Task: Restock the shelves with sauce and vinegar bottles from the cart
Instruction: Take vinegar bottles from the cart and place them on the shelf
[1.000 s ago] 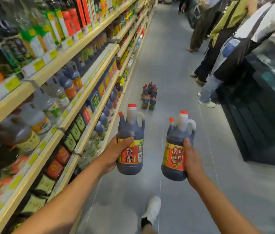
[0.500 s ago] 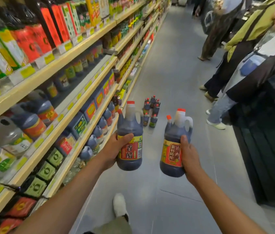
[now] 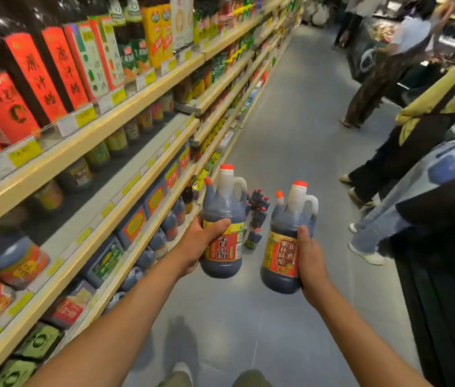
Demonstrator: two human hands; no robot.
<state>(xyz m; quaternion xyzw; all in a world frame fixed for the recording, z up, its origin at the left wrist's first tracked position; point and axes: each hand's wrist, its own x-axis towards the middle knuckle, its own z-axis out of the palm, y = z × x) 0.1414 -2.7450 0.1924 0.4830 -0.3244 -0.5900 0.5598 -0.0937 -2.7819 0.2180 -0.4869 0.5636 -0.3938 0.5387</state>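
The left grip (image 3: pixel 204 244) is wrapped round the belly of the left jug (image 3: pixel 225 219), thumb across the top of its label. The right grip (image 3: pixel 308 255) holds the right jug (image 3: pixel 281 247) the same way, from its outer side. Both jugs are upright in the air over the floor (image 3: pixel 290 135), near each other but apart.

In the last second neither hold has altered. What has changed is the place: the person has walked on down the aisle, the jugs have come up a little, and the floor bottles (image 3: pixel 258 210) are now close, partly hidden behind the left jug. I judge this is still the carry; nothing from this pair has been shelved. The cart is not in view.

Each jug is capped in red, with a second small red cap on a side spout, and holds dark liquid up to the shoulder, the neck above it pale. The left label reads 香醋, vinegar.

The shelves (image 3: pixel 125 113) on the left carry tall bottles above and similar dark jugs lower down. One middle shelf shows a bare grey stretch (image 3: pixel 137 163), which looks a likely slot. Shoppers (image 3: pixel 374 79) stand to the right.
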